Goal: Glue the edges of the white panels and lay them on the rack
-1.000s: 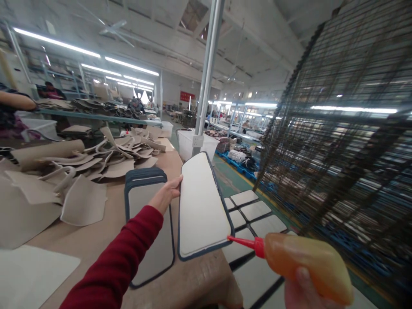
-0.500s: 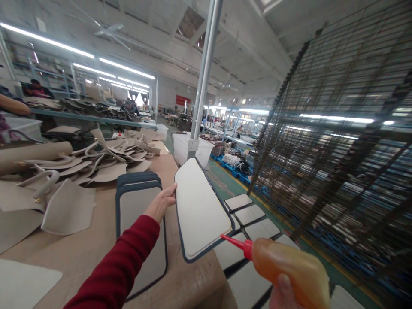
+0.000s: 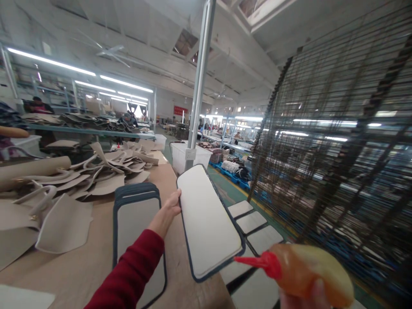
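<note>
My left hand [image 3: 170,209] pinches the left edge of a pale panel with a dark blue border [image 3: 209,219], holding it tilted above the table's edge. In my right hand [image 3: 304,296] is a squeeze bottle of amber liquid [image 3: 317,270] with a red nozzle. The nozzle tip [image 3: 237,259] is at the panel's lower right border; whether it touches I cannot tell. A stack of similar dark-edged panels [image 3: 137,231] lies on the table left of my hand. More pale panels [image 3: 257,231] are laid out beyond the table's right edge, partly hidden by the bottle.
Beige cut pieces with handles [image 3: 106,165] are heaped on the brown table [image 3: 96,266]. A metal post [image 3: 199,86] and a white bin [image 3: 180,154] stand ahead. A tall wire rack [image 3: 334,141] leans on the right. Other people are at the far left.
The bottle has moved right and down, its nozzle following the panel's lower right border. The panel and my left hand have shifted slightly right and lower in view.
</note>
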### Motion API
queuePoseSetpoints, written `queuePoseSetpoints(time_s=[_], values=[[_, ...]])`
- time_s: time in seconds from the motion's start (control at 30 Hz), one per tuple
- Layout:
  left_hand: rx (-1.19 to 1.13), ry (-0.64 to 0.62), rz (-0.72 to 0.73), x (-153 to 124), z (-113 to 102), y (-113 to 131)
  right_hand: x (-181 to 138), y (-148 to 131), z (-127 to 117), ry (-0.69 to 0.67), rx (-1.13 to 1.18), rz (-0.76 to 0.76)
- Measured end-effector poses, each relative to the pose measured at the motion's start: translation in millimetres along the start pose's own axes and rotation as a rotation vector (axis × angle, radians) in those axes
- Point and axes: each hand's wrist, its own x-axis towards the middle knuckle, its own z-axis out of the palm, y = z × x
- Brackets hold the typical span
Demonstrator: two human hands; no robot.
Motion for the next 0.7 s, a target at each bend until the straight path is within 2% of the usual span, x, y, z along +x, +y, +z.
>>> queuePoseSetpoints(time_s=[0.07,0.13,0.2,0.3,0.47,0.7], values=[[0.016,0.001,0.010,-10,4,0,21,-15,3,0.065,0.077,0.037],[0.030,-0.016,0.019,-23,8,0,41,-29,11,0.096,0.224,0.140],[0.051,-0.047,0.037,-37,12,0,57,-41,20,0.084,0.312,0.152],[0.129,-0.099,0.067,-57,16,1,71,-50,31,0.012,0.326,0.138],[0.231,-0.093,0.115,-85,14,2,77,-47,34,-0.127,0.329,0.161],[0.209,-0.005,0.134,-114,4,11,71,-34,17,-0.237,0.324,0.220]])
